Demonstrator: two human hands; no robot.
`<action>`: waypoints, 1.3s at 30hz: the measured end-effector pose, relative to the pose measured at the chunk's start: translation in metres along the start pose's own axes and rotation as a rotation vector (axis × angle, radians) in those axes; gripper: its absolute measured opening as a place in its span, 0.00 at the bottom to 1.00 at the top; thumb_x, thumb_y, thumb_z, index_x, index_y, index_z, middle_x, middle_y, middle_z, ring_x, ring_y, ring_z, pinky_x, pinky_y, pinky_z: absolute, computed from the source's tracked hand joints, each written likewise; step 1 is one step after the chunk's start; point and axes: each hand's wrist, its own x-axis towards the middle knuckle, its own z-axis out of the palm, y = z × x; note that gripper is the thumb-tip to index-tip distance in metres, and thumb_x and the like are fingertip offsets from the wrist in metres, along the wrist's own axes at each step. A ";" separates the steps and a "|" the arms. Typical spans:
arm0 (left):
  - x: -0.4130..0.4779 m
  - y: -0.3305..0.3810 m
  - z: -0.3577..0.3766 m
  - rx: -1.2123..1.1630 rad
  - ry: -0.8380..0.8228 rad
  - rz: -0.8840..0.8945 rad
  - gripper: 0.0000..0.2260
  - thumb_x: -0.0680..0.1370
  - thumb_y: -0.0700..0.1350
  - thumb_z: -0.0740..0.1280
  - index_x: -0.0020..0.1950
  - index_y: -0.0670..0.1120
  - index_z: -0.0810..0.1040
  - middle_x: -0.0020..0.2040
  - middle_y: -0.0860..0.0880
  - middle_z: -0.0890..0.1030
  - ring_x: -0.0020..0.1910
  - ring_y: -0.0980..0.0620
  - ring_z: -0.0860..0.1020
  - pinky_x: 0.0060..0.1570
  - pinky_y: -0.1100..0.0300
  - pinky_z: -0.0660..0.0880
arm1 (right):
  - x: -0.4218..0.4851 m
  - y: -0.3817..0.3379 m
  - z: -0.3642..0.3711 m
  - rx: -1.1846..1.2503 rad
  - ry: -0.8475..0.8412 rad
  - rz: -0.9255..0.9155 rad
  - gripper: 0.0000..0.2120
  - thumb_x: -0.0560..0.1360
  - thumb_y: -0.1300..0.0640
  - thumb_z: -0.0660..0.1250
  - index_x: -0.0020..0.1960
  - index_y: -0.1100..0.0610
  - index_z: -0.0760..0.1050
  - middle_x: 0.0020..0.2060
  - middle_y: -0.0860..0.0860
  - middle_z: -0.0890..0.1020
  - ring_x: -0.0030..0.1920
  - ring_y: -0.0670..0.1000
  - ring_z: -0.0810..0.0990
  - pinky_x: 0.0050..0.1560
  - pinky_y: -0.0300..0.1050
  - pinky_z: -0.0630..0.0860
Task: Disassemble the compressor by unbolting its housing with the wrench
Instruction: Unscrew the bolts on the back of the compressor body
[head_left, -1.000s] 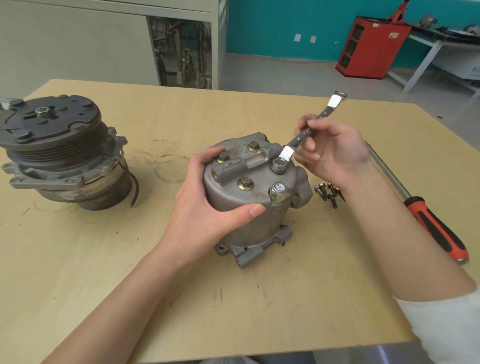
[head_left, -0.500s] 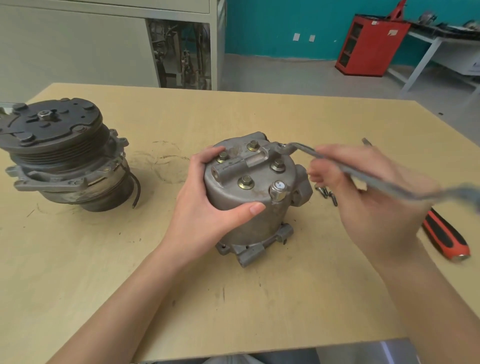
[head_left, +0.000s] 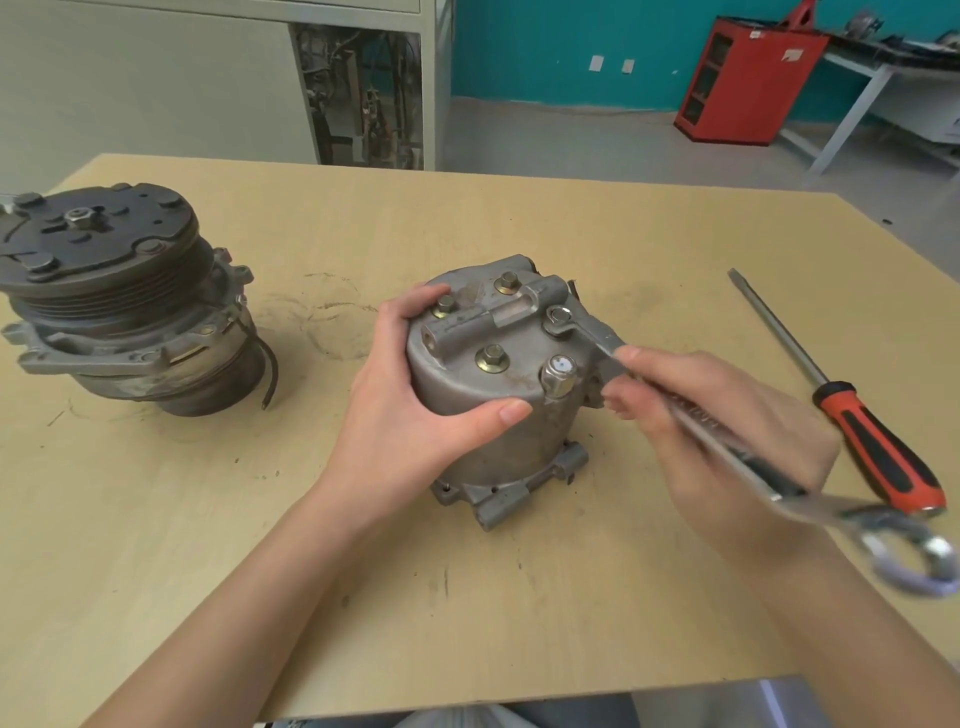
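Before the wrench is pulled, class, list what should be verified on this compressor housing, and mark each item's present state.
1. Open end of the wrench seated on the rear right bolt: ok, it wraps the head.
2. Grip of the left hand on the housing: ok, curled round its side.
3. Hold of the right hand on the wrench shank: ok.
4. Housing upright on the table: ok.
5. Bolt already loosened: cannot tell.
6. Swing path free of the screwdriver: cannot tell; it lies close beside the right hand.
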 end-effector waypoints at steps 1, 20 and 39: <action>0.000 0.000 0.000 -0.003 -0.001 -0.002 0.35 0.58 0.61 0.75 0.62 0.65 0.65 0.59 0.71 0.75 0.60 0.67 0.75 0.53 0.72 0.73 | -0.001 0.002 0.000 0.143 0.047 0.148 0.08 0.79 0.57 0.62 0.49 0.59 0.79 0.35 0.49 0.83 0.35 0.47 0.82 0.37 0.37 0.78; -0.001 0.000 0.000 -0.010 0.006 -0.003 0.34 0.58 0.61 0.76 0.61 0.66 0.66 0.58 0.71 0.75 0.59 0.68 0.75 0.50 0.74 0.72 | 0.080 0.070 0.015 1.192 -0.001 1.028 0.15 0.78 0.58 0.57 0.39 0.60 0.78 0.24 0.50 0.77 0.22 0.47 0.71 0.24 0.35 0.66; 0.000 -0.001 0.000 0.000 0.006 0.009 0.35 0.58 0.61 0.76 0.62 0.63 0.66 0.58 0.71 0.76 0.59 0.67 0.75 0.52 0.74 0.71 | 0.009 -0.013 0.012 -0.158 0.073 -0.079 0.18 0.79 0.55 0.62 0.43 0.70 0.80 0.31 0.58 0.83 0.36 0.48 0.76 0.43 0.28 0.69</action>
